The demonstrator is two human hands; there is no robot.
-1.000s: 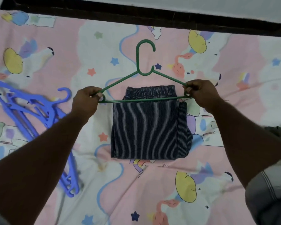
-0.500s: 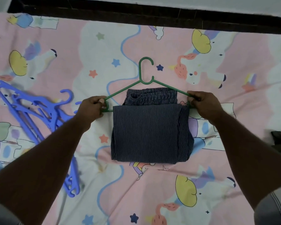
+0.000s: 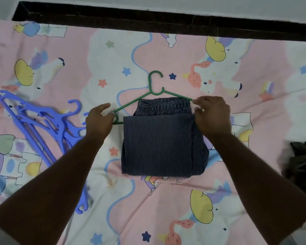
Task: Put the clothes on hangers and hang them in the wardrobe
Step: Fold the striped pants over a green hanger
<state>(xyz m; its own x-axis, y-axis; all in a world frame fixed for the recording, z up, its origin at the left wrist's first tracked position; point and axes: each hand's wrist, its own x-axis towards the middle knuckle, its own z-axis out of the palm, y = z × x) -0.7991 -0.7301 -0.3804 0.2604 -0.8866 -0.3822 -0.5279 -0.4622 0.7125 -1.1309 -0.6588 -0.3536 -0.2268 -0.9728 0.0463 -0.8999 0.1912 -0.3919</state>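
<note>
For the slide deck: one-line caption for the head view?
Both hands at green hanger carrying folded striped shorts on bedsheet.
</note>
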